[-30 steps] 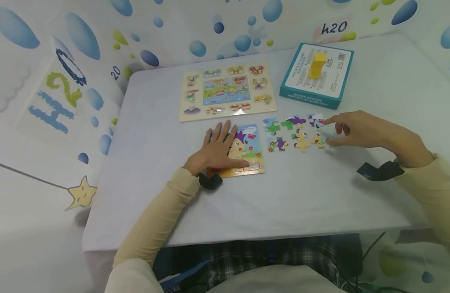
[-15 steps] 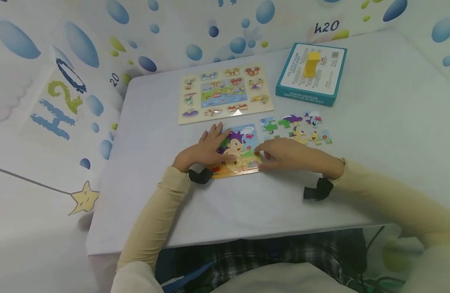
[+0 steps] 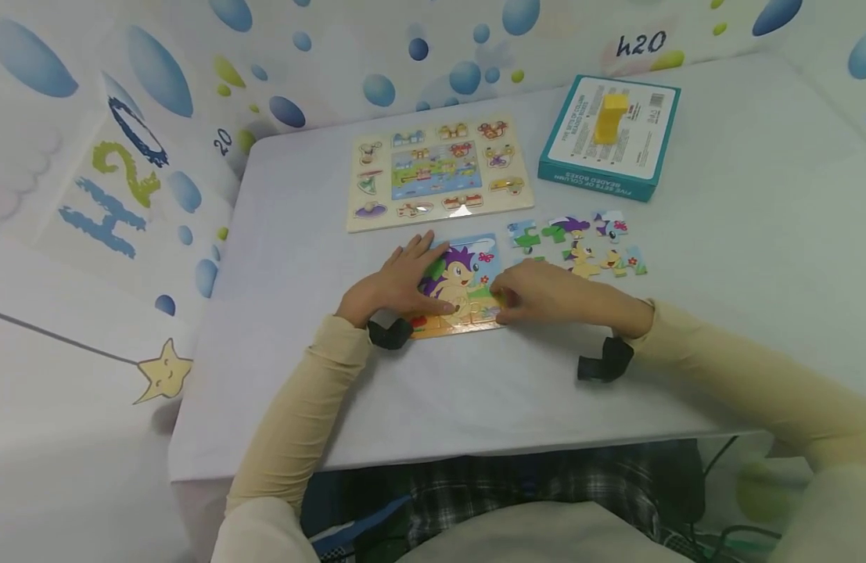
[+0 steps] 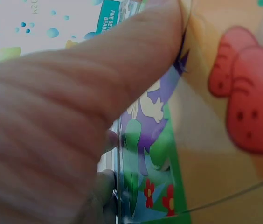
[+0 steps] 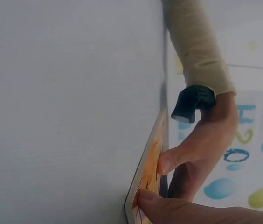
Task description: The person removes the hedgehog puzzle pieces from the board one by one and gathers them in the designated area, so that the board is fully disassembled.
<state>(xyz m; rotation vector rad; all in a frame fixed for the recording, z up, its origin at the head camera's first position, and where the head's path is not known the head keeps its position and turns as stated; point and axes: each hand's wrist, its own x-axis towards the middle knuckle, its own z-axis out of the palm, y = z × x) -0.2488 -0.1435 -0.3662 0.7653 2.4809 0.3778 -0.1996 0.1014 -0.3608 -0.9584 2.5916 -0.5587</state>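
White tablecloth (image 3: pixel 299 211) carries the hedgehog puzzle (image 3: pixel 464 274), on which the left hand (image 3: pixel 400 288) lies spread, while the bent right hand (image 3: pixel 545 293) has come from the loose pieces (image 3: pixel 582 258) to the puzzle's right edge, so work seems now there; whether it pinches anything, I cannot tell.

A puzzle (image 3: pixel 465 275) bearing a purple-spined hedgehog is laid flat on the white-covered worktop (image 3: pixel 440 407), its surface partly hidden; loose printed pieces (image 3: pixel 581 261) are spread to its right

The head camera looks forward and down at the table (image 3: pixel 468 407); both nearer wrist views seemingly share the puzzle (image 3: pixel 466 283).
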